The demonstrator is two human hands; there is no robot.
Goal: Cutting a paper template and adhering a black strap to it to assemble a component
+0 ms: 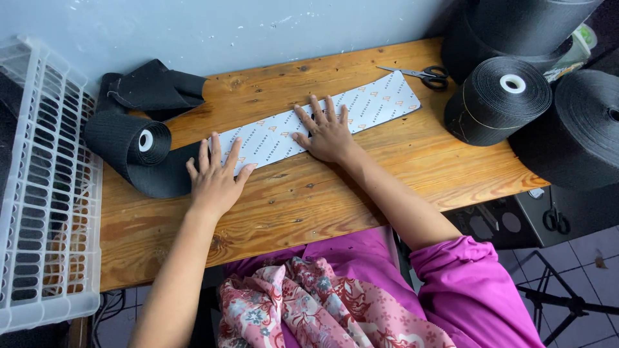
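A long white strip [377,102] with small orange marks lies flat and slanted across the wooden table [309,200]. My left hand [216,177] rests flat, fingers spread, on the strip's near left end, where it overlaps black webbing. My right hand [325,132] presses flat on the strip's middle. Neither hand holds anything. A small roll of black webbing [132,143] sits just left of my left hand, with its loose tail running under the strip.
Black-handled scissors [425,75] lie at the far right of the table. Large black webbing rolls [496,100] stand at the right edge. A folded black piece [158,87] sits at the back left. A white plastic crate [39,193] stands to the left.
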